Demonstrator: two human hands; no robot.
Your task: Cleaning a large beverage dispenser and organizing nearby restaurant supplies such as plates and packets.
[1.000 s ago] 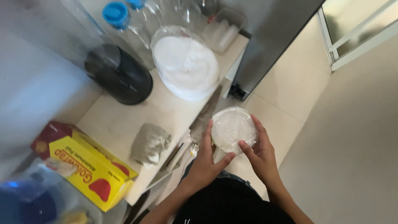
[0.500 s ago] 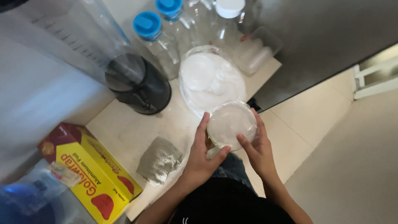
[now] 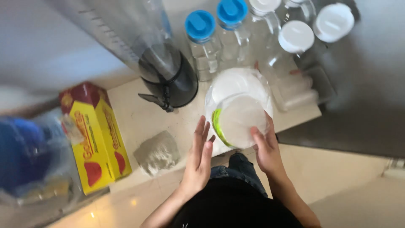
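Observation:
My right hand [image 3: 265, 147] grips a round white dish [image 3: 240, 122] with a green edge by its lower right rim, tilted above the counter's front edge. My left hand [image 3: 198, 158] is just left of the dish, fingers spread and straight, off it and holding nothing. Right behind the dish, a stack of white plates in a clear plastic bag [image 3: 236, 80] lies on the pale counter [image 3: 130, 118].
A black blender base with a clear jug [image 3: 171, 78] stands left of the plates. Blue-capped bottles [image 3: 200, 25] and white-capped jars [image 3: 295, 36] line the back. A yellow and red box [image 3: 99, 135] and crumpled foil [image 3: 158, 152] lie at the left. A dark appliance [image 3: 358, 118] is at the right.
The dish has moved up from the counter's edge to just in front of the bagged plates. My left hand has come off its rim and now holds nothing; the right still grips it.

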